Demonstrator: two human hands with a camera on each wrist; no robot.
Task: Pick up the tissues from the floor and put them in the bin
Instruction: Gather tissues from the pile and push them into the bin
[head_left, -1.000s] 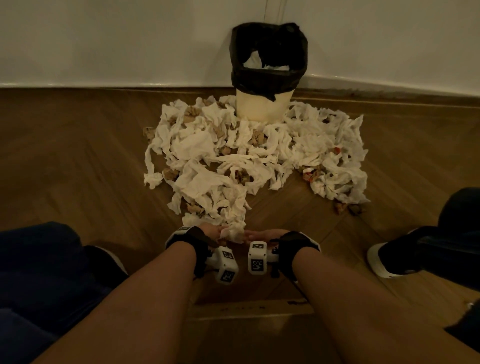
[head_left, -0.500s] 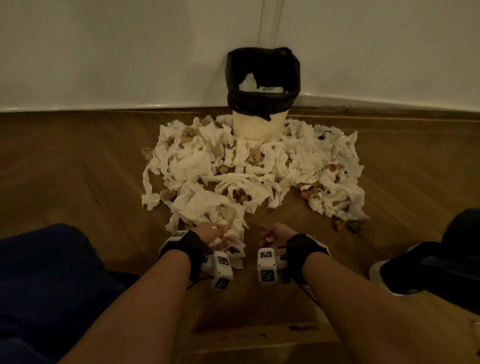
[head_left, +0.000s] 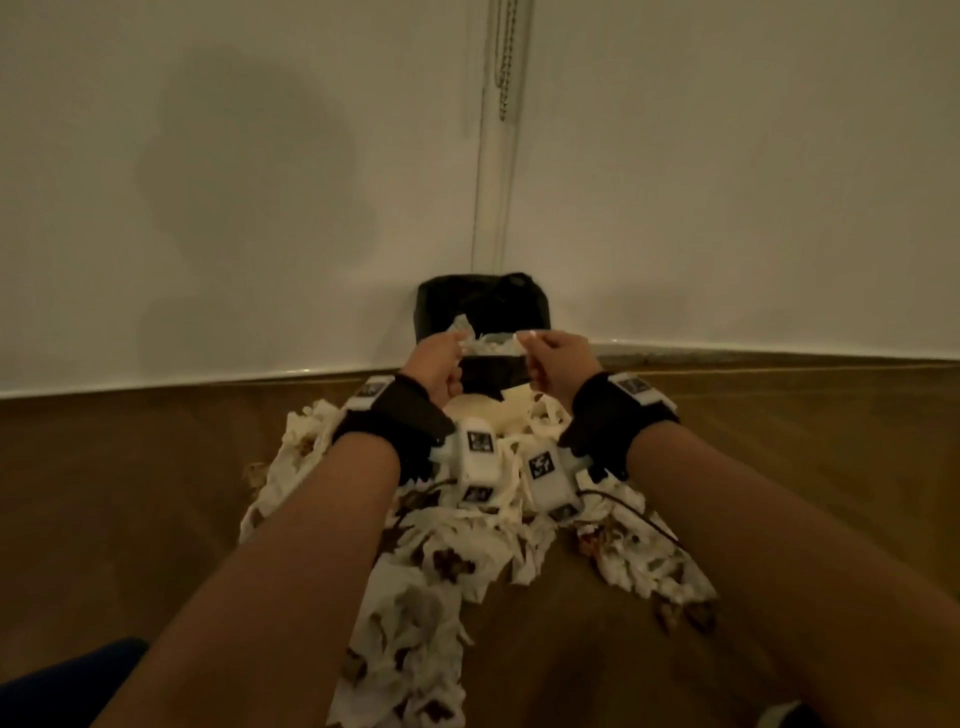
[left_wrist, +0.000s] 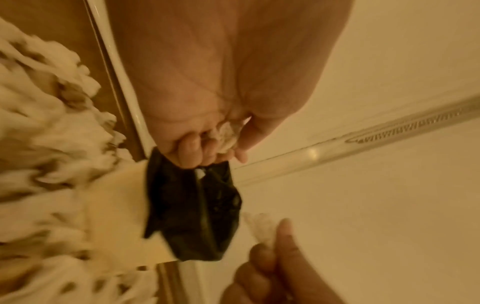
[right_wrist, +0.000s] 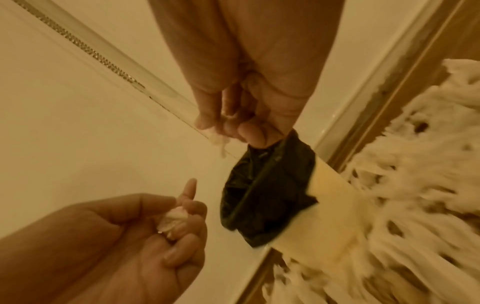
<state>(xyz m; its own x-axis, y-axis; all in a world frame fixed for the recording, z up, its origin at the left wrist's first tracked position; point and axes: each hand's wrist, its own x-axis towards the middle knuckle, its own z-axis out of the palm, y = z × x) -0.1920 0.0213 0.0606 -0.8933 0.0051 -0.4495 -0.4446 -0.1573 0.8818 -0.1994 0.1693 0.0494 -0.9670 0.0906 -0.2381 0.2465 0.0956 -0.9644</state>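
Note:
A cream bin with a black liner (head_left: 535, 312) stands against the wall, white tissue inside it. Both my hands are raised just in front of its rim. My left hand (head_left: 448, 347) has its fingers curled round a small tissue wad (left_wrist: 226, 133), also seen in the right wrist view as a tissue wad (right_wrist: 173, 220). My right hand (head_left: 531, 347) pinches a small tissue scrap (right_wrist: 218, 142) between thumb and fingers. A big pile of crumpled tissues (head_left: 441, 561), some stained brown, covers the floor around the bin's base below my forearms.
The white wall (head_left: 234, 182) and skirting board (head_left: 156, 382) run behind the bin. A clear tube with a bead chain (head_left: 501, 78) hangs down the wall above it. Wooden floor (head_left: 104, 493) lies bare left and right of the pile.
Both hands have lifted from the near edge of the pile, each with a piece of tissue, and moved forward up to the bin's rim. The head view has tilted upward.

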